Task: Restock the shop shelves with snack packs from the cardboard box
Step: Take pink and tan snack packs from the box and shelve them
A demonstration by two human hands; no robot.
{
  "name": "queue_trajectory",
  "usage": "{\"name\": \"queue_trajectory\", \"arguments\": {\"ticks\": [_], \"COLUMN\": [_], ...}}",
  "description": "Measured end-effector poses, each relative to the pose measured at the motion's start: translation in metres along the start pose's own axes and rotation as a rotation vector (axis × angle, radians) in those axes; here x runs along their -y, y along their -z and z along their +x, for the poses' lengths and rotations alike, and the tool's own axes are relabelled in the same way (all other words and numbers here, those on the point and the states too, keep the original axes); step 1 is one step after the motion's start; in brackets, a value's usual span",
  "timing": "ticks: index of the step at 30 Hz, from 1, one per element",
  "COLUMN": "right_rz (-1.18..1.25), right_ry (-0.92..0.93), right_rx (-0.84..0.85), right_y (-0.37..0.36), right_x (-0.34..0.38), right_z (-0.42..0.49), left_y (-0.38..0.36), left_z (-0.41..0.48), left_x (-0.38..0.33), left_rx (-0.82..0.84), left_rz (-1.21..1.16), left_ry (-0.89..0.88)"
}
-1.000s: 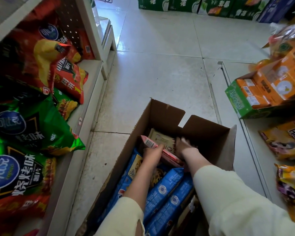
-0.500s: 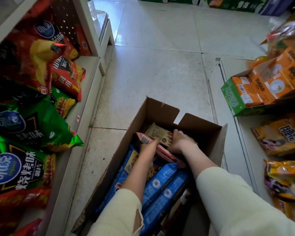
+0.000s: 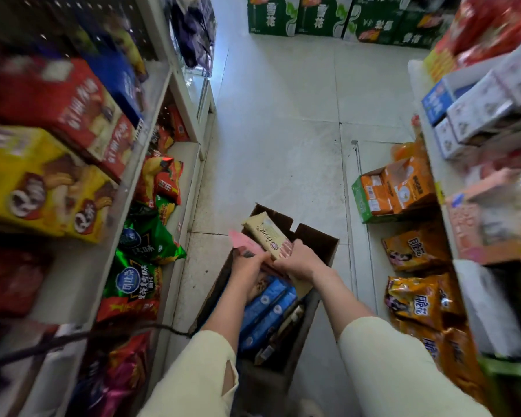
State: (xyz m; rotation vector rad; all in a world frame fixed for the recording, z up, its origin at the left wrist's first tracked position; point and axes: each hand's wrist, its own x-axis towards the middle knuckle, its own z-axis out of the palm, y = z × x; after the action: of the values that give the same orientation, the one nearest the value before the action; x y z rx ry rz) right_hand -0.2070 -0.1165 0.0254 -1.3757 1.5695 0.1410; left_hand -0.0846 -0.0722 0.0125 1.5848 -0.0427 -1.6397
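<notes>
A pale tiled floor (image 3: pixel 283 121) runs down a narrow shop aisle, and the cardboard box (image 3: pixel 316 236) stands open on it, near the bottom middle of the view. All places below are given from that box.

Far beyond the box, at the end of the aisle, green drink cartons (image 3: pixel 322 16) are stacked against the wall. Left of the box rises a white shelf unit (image 3: pixel 178 188): its lowest level, nearest the box, holds green crisp bags (image 3: pixel 146 239) and red crisp bags (image 3: pixel 163 179), while the level above carries a yellow biscuit carton (image 3: pixel 42 188) and a red carton (image 3: pixel 63 100) — both blurred. Right of the box, a second shelf unit holds an open green tray (image 3: pixel 360 203) filled with orange packs (image 3: pixel 403 183), and nearer the camera lie orange snack bags (image 3: pixel 415 299). Higher on that side sit white and blue boxes (image 3: pixel 475 106).

Inside the box, blue snack packs (image 3: pixel 265 308) lie side by side along its length, with darker packs at the near end that are too dim to tell apart.

Just above the box's far end the two hands meet. The right hand (image 3: pixel 301 261) grips the near end of a cream snack pack (image 3: pixel 265 233), fingers curled round it. The left hand (image 3: pixel 248 261) holds a pink snack pack (image 3: pixel 242 243), which touches the cream one on its left — how the fingers lie around it is blurred. Both packs are lifted clear of the box's contents. Cream sleeves (image 3: pixel 400 362) cover the forearms.
</notes>
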Motion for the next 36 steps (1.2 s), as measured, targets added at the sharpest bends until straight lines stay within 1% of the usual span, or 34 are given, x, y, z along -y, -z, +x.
{"name": "queue_trajectory", "arguments": {"ticks": [3, 5, 8, 13, 16, 19, 21, 23, 25, 27, 31, 36], "right_rz": [0.108, 0.171, 0.204, 0.114, 0.022, -0.123, -0.186, -0.224, -0.211, -0.236, -0.286, -0.283], "right_ry": [-0.01, -0.002, 0.034, 0.092, 0.163, 0.218, 0.256, 0.299, 0.3, 0.35, 0.414, 0.467], "right_rx": [0.039, 0.06, 0.104, 0.139, 0.188, 0.209, 0.216, 0.236, 0.247, 0.284, 0.36, 0.475], "right_y": [0.02, 0.035, 0.053, 0.083, 0.098, 0.103, 0.103, 0.094, 0.094, 0.078, 0.032, -0.03], "right_x": [0.022, 0.04, 0.063, 0.105, 0.135, 0.153, 0.162, 0.17, 0.173, 0.181, 0.188, 0.176], "right_z": [-0.062, -0.108, -0.166, -0.255, -0.319, -0.373, -0.399, -0.433, -0.44, -0.467, -0.519, -0.574], "left_y": [-0.005, -0.006, -0.007, -0.006, 0.01, 0.036, 0.053, 0.075, 0.081, 0.099, 0.142, 0.183], "left_z": [-0.068, -0.117, -0.19, -0.309, -0.384, -0.436, -0.46, -0.496, -0.51, -0.541, -0.591, -0.642], "left_x": [-0.029, -0.049, -0.076, -0.119, -0.132, -0.13, -0.127, -0.119, -0.116, -0.104, -0.063, -0.013], "left_rx": [0.018, 0.028, -0.006, 0.016, -0.014, -0.079, -0.092, -0.118, -0.11, -0.118, -0.202, -0.285], "left_rz": [0.051, 0.076, 0.079, 0.091, -0.028, -0.089, -0.148, -0.184, -0.194, -0.241, -0.329, -0.425], "left_ry": [-0.005, -0.068, -0.078, -0.071, -0.103, -0.209, -0.246, -0.283, -0.307, -0.338, -0.387, -0.405]}}
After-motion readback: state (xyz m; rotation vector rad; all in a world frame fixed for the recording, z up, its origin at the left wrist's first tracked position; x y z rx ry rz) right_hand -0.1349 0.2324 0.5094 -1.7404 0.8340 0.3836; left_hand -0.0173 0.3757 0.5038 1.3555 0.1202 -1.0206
